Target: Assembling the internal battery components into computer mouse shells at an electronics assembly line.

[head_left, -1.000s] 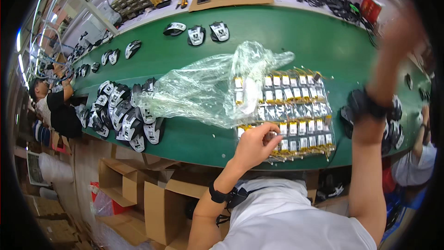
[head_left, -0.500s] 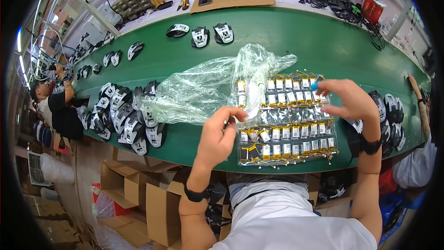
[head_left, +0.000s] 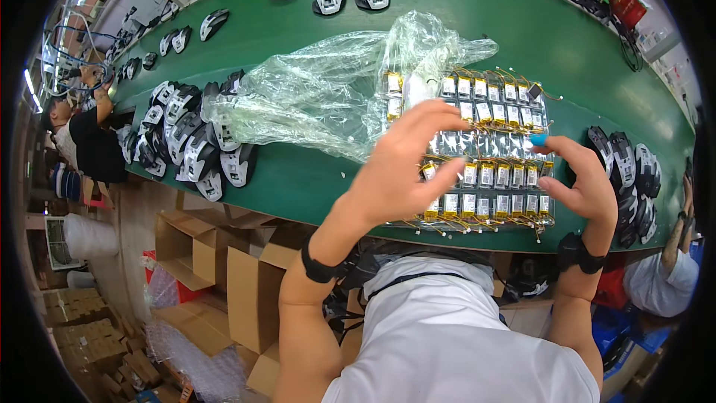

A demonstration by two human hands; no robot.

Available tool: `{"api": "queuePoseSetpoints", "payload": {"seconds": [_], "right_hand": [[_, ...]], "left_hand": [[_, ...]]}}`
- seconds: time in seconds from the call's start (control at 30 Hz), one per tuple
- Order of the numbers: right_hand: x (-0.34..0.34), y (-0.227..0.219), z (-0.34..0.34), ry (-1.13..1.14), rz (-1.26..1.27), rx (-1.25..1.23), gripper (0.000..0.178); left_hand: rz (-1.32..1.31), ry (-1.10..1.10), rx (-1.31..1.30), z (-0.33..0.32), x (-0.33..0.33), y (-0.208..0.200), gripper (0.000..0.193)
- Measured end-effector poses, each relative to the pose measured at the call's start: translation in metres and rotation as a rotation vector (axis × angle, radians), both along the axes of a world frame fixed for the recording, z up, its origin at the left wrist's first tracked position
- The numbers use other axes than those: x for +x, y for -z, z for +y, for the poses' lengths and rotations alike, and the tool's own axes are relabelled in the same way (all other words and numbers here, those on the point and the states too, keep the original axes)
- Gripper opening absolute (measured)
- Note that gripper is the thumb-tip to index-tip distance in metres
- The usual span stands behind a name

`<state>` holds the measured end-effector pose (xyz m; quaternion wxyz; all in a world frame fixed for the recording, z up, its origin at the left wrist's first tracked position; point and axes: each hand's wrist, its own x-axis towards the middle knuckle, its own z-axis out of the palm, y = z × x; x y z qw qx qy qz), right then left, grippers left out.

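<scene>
- Biggest thing here is the green workbench (head_left: 298, 186), curving right across the view thanks to the fisheye.
- On the floor at its near side there's an opened cardboard box (head_left: 250, 295), flaps up.
- Crumpled clear plastic bag (head_left: 306, 89) sprawls over the bench, its bunched right end lying on the upper left of the tray.
- That clear tray (head_left: 492, 143) sits near the bench's front edge, right in front of the person.
- Left of it, a heap of black-and-white mouse shells (head_left: 200, 157); a smaller stack (head_left: 623, 153) is just past the right hand.
- Left hand (head_left: 406, 160) is over the tray's left part, fingers spread and thumb well apart. Can't tell if it's touching.
- Right hand (head_left: 585, 179) is at the tray's right edge, thumb and index parted, loosely curved.
- Battery packs (head_left: 503, 176), silver and yellow with thin wires, line the tray in rows between the hands.
- Tiniest bit: a blue fingertip cover (head_left: 538, 139) on the right index finger.
</scene>
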<state>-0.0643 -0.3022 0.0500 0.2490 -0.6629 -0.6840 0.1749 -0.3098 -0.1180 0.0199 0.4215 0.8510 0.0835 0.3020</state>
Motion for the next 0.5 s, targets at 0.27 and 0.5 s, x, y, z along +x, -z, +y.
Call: {"api": "queuePoseSetpoints", "payload": {"seconds": [0.27,0.5], "right_hand": [[0.003,0.032,-0.04,0.25,0.061,-0.014,0.056],[0.018,0.029,-0.034,0.284,0.06,0.002,0.066]], "left_hand": [[0.754,-0.347,0.581,0.043,-0.085,0.003,0.081],[0.172,-0.674,0.66,0.091,-0.067,-0.026,0.024]]}}
